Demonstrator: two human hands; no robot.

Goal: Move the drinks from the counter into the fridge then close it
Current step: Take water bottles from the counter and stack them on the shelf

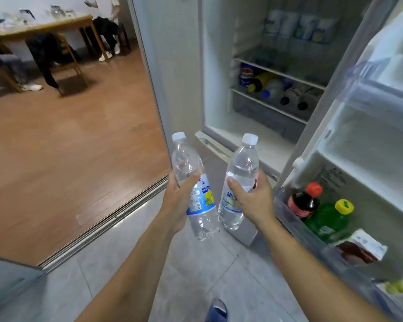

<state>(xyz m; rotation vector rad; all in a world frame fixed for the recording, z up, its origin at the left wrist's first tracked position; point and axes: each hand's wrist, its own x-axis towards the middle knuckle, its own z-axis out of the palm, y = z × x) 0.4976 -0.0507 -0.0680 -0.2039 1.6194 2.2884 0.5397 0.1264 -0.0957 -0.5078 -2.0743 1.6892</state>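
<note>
Head view: the left hand [177,201] grips a clear bottle [193,187] round its middle, thumb [191,178] across the front just above the blue and yellow label, the other fingers hidden behind it. The bottle tilts with its white cap toward the upper left and its base toward the lower right, below the palm. The right hand [254,201] grips a second bottle [239,182] the same way, thumb [235,187] across the front at the label's top edge and a fingertip showing round its right side. This bottle leans slightly right at the cap, and its base sits just beside the first bottle's base; whether the two touch is unclear. Both are held in the air over the grey tile floor [196,275], in front of the open fridge [254,101] and not yet inside it.

Inside the fridge, the upper shelf [277,70] carries a row of white and blue cartons [298,25] at the back. The shelf below holds several bottles lying on their sides, caps toward the camera, with a blue can [246,76] at its left end. The door [370,147] stands open at the right. Its lower bin [296,228] holds a dark cola bottle [304,201] with a red cap, a green bottle [328,219] with a yellow cap beside it, and a carton [361,249] nearer the camera. At the left, wood flooring leads to a table [49,25] with people seated around it.
</note>
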